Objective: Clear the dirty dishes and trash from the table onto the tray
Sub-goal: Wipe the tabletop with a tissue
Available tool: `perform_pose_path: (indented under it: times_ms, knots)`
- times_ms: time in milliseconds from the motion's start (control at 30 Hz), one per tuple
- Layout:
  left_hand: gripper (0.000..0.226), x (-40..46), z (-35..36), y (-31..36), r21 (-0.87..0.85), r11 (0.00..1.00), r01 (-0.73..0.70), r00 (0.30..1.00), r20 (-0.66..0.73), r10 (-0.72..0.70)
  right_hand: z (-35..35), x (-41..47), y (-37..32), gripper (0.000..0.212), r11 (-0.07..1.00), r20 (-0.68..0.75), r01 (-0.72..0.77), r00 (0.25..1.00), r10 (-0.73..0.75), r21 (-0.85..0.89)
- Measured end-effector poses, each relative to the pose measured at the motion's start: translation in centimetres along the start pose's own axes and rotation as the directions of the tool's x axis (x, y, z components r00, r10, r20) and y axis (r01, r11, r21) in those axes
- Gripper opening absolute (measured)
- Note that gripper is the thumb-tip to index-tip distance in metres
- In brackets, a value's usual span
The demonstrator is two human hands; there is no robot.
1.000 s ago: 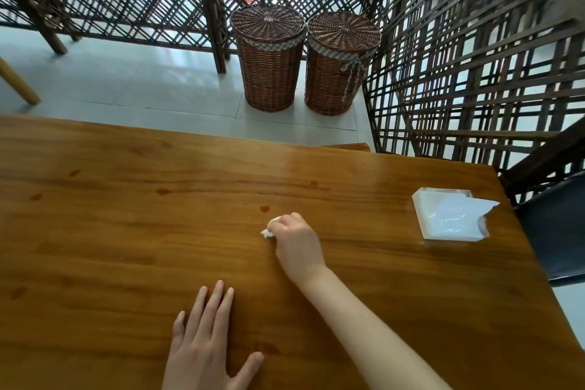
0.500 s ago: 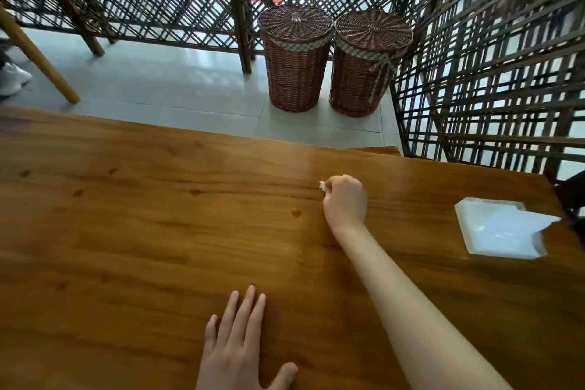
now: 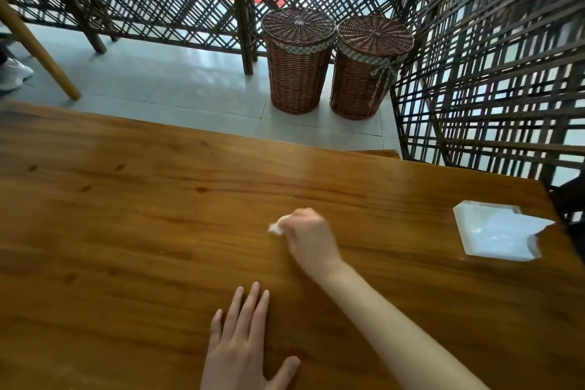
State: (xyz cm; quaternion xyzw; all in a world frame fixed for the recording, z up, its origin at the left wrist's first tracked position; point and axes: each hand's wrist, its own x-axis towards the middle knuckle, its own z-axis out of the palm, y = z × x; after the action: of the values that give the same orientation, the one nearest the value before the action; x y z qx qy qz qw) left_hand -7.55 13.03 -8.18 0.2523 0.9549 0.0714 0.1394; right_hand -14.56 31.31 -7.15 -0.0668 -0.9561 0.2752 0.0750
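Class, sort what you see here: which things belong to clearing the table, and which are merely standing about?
Part of the job:
right hand, gripping a white wad of tissue
left hand, flat on the table
white tissue pack

Just standing about:
two lidded wicker baskets
lattice screen
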Motion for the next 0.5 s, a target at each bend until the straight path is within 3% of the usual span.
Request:
perform_pose_path:
  times_ms: [100,233,333,433,500]
  knots:
    - [0.09,-0.2,0.4,-0.2,-0.012,0.999,-0.032,0.999,-0.019,0.032,-2.5,2.3,2.9,0.016,0.966,-0.214,-0.236,0.943,0.254,0.106]
    - [0.091,-0.1,0.4,-0.1,0.013,0.999,-0.036,0.998,-0.045,0.037,-1.4,4.3,3.9,0.023,0.89,-0.256,-0.442,0.852,0.456,0.113]
    - [0.087,0.0,0.0,-0.1,0.014,0.999,-0.034,0.998,-0.054,0.034,0.9,4.2,1.5,0.026,0.931,-0.255,-0.365,0.898,0.359,0.024]
    - [0.087,0.0,0.0,-0.1,0.025,0.999,-0.045,0.996,-0.078,0.047,3.2,3.4,-2.0,0.029,0.991,-0.091,-0.133,0.987,0.134,0.018]
    - [0.086,0.1,0.0,-0.1,0.031,0.999,-0.044,0.995,-0.09,0.047,4.4,2.5,-3.7,0.026,1.0,0.011,0.011,1.0,-0.012,0.012]
